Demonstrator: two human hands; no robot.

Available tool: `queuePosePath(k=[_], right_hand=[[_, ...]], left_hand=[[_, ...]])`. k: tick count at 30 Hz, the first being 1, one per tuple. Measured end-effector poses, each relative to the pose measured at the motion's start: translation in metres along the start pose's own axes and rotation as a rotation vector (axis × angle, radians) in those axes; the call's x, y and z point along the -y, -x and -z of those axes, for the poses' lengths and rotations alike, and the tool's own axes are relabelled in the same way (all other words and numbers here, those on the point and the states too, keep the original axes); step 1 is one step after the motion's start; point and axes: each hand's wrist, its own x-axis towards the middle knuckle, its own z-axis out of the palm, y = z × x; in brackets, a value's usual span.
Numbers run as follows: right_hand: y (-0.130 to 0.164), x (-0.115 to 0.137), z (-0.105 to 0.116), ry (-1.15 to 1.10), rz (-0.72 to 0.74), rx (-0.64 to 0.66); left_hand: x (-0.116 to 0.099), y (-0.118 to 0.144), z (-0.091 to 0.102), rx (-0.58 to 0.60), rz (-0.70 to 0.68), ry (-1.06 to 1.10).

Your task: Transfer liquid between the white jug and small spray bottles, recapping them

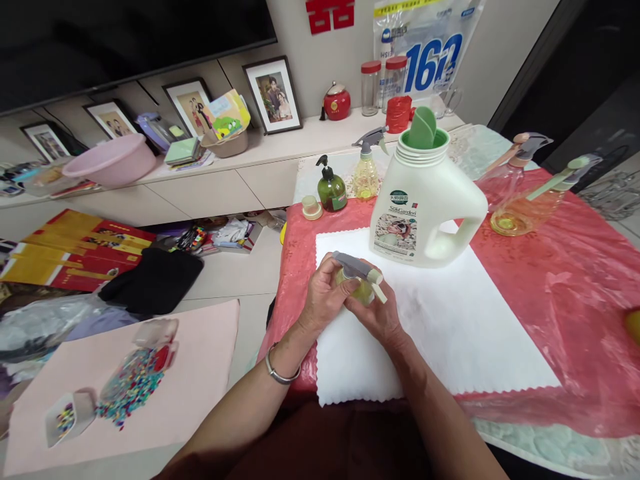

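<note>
Both hands hold a small yellow spray bottle (363, 291) with a grey and cream trigger head, just above a white scalloped mat (350, 360). My left hand (320, 293) wraps around it from the left, with the thumb across its front. My right hand (379, 317) closes on it from the right and below. Fingers cover most of the bottle's body. Behind the hands stands a big white jug (425, 200), and a green scoop-like piece (421, 130) sticks up from its mouth. A green pump bottle (332, 188) and another clear yellowish spray bottle (367, 172) stand farther back.
A pale cap (311, 207) lies beside the pump bottle. Right of the jug are a pink spray bottle (507, 175) and an orange one (540, 200), on red plastic sheeting (565, 300). At lower left, colourful beads (135, 387) spread over a pink board (200, 353).
</note>
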Motion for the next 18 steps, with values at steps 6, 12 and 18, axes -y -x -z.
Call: queuePosePath(k=[6,12,18], right_hand=[[-0.003,0.003,0.002,0.020,0.007,-0.055],[-0.006,0.004,0.004,0.050,0.016,-0.022],[-0.002,-0.002,0.004,0.077,0.026,-0.020]], left_hand=[[0.003,0.003,0.000,0.046,0.014,0.140],[0.006,0.006,0.004,0.086,0.045,0.066],[0.011,0.002,0.001,-0.015,0.018,0.083]])
